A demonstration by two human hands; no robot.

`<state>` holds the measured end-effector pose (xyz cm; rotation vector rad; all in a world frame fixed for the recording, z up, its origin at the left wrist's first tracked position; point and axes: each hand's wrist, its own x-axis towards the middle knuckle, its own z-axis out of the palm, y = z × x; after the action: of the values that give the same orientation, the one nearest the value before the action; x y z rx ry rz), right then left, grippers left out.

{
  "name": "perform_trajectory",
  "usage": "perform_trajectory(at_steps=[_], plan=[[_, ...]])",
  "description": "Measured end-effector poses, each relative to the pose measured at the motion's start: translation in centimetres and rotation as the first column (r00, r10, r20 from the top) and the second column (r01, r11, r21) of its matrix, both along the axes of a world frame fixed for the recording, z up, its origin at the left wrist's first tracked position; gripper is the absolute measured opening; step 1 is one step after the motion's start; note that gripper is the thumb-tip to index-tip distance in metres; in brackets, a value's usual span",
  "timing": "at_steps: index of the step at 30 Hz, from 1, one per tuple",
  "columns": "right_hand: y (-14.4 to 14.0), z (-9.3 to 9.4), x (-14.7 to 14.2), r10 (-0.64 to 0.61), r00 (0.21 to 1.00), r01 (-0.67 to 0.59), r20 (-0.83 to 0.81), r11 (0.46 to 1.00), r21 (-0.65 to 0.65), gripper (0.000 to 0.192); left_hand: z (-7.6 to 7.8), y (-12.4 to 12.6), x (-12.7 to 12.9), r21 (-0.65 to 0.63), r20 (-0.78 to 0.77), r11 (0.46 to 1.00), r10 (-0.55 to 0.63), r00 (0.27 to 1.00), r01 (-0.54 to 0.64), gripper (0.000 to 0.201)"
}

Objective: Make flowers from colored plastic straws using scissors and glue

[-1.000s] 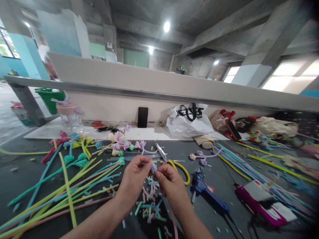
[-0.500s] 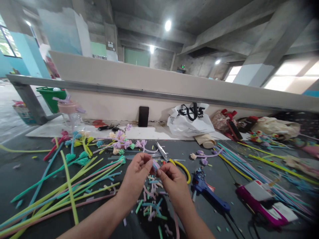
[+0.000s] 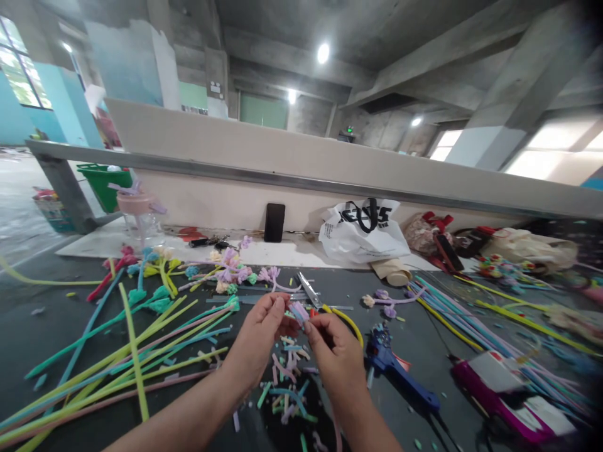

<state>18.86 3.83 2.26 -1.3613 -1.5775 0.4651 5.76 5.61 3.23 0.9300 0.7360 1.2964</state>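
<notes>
- White plastic bag (image 3: 362, 235) by the wall carries black lettering, too creased to read.
- Blue glue gun (image 3: 396, 370) lies just right of your hands.
- Your left hand (image 3: 261, 339) and right hand (image 3: 332, 351) both pinch a small pink-and-blue pipe-cleaner piece (image 3: 298, 310) above the scattered cuttings (image 3: 287, 389).

- The dark table (image 3: 56, 326) carries everything.
- Long pipe cleaners (image 3: 117, 370) in green, teal and pink fan across its left side.
- Short cut pieces (image 3: 287, 389) lie heaped near the front edge.
- Scissors with yellow handles (image 3: 330, 307) lie mid-table, a blue glue gun (image 3: 396, 370) just right of them.
- More long stems (image 3: 471, 326) and a magenta packet (image 3: 499, 395), perhaps a box, lie at the right.
- Finished little flowers (image 3: 226, 270), a black phone (image 3: 274, 222) and a white plastic bag (image 3: 362, 232) lie along the far edge.
</notes>
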Motion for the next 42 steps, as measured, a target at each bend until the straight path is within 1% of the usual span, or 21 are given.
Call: perform_trajectory(at_steps=[3,5,7,9,14,18,22,24,26,27,28,29,30,32,33,34,35,36,38,40,42], plan=[[-0.1,0.0,0.3,-0.014,0.992,0.002,0.122,0.995,0.104,0.017,0.4,-0.1,-0.4,-0.059,0.036,0.99,-0.128,0.991,0.13,0.028],[-0.2,0.1,0.2,-0.017,0.98,-0.017,0.199,0.986,0.164,0.017,0.7,0.0,-0.7,-0.071,0.041,0.976,-0.204,0.978,0.207,0.027],[-0.4,0.3,0.1,-0.023,0.968,-0.029,0.25,0.979,0.203,0.016,0.9,0.3,-1.1,-0.053,0.036,0.968,-0.244,0.969,0.246,0.026],[-0.6,0.5,0.0,-0.03,0.966,-0.025,0.257,0.977,0.211,0.016,0.9,0.7,-1.5,-0.027,0.016,0.965,-0.259,0.966,0.259,0.024],[-0.7,0.6,-0.6,-0.034,0.983,0.006,0.181,0.987,0.158,0.017,0.6,1.4,-2.1,0.011,-0.029,0.958,-0.287,0.958,0.287,0.022],[-0.8,0.3,-0.8,-0.027,0.986,0.007,0.166,0.993,0.118,0.018,0.4,1.5,-2.1,0.004,-0.026,0.965,-0.262,0.965,0.262,0.016],[-0.9,0.0,-0.8,-0.011,0.986,-0.006,0.165,0.994,0.106,0.015,0.1,1.4,-1.8,0.004,-0.043,0.97,-0.242,0.969,0.242,0.017],[-0.9,0.1,-0.8,-0.006,0.991,-0.006,0.132,0.996,0.091,0.015,0.0,1.4,-1.7,0.022,-0.052,0.973,-0.229,0.972,0.231,0.017],[-0.9,0.3,-0.9,0.003,0.999,-0.004,0.035,0.999,0.04,0.017,-0.1,1.5,-1.8,0.044,-0.059,0.973,-0.222,0.973,0.225,0.015],[-0.9,0.5,-1.0,0.021,0.998,-0.021,-0.055,1.0,-0.003,0.018,0.0,1.6,-1.9,0.054,-0.062,0.973,-0.223,0.973,0.226,0.015],[-0.9,0.6,-1.2,0.054,0.982,-0.065,-0.178,0.996,-0.059,0.018,0.1,1.7,-2.1,0.062,-0.067,0.971,-0.228,0.971,0.232,0.015],[-0.9,0.8,-1.3,0.093,0.94,-0.138,-0.329,0.984,-0.116,0.018,0.2,1.8,-2.3,0.068,-0.071,0.968,-0.236,0.969,0.24,0.015],[-0.9,0.9,-1.4,0.128,0.863,-0.234,-0.488,0.958,-0.163,0.02,0.3,1.9,-2.6,0.075,-0.073,0.965,-0.245,0.967,0.251,0.016],[-1.0,1.1,-1.6,0.155,0.649,-0.447,-0.745,0.87,-0.209,0.024,0.4,2.1,-3.2,0.096,-0.07,0.956,-0.27,0.96,0.276,0.016],[-1.0,1.1,-1.7,0.151,0.552,-0.536,-0.82,0.817,-0.21,0.025,0.5,2.2,-3.4,0.108,-0.068,0.951,-0.283,0.957,0.289,0.017],[-1.1,1.2,-1.7,0.145,0.477,-0.608,-0.867,0.767,-0.206,0.027,0.5,2.3,-3.6,0.118,-0.069,0.946,-0.296,0.953,0.303,0.017],[-1.2,1.2,-1.7,0.137,0.425,-0.663,-0.895,0.72,-0.204,0.028,0.4,2.3,-3.8,0.127,-0.073,0.941,-0.306,0.949,0.313,0.017],[-1.2,1.2,-1.6,0.129,0.389,-0.706,-0.912,0.678,-0.206,0.029,0.4,2.4,-3.9,0.133,-0.08,0.938,-0.313,0.946,0.321,0.018],[-1.4,1.3,-1.5,0.091,0.34,-0.763,-0.936,0.609,-0.218,0.029,0.3,2.4,-3.9,0.141,-0.099,0.936,-0.312,0.945,0.324,0.018],[-1.5,1.5,-1.3,0.037,0.295,-0.797,-0.955,0.56,-0.225,0.027,0.3,2.2,-3.7,0.151,-0.113,0.934,-0.308,0.945,0.323,0.018],[-1.7,1.7,-1.2,0.002,0.245,-0.825,-0.969,0.525,-0.208,0.024,0.5,2.0,-3.6,0.162,-0.11,0.928,-0.32,0.941,0.335,0.016]])
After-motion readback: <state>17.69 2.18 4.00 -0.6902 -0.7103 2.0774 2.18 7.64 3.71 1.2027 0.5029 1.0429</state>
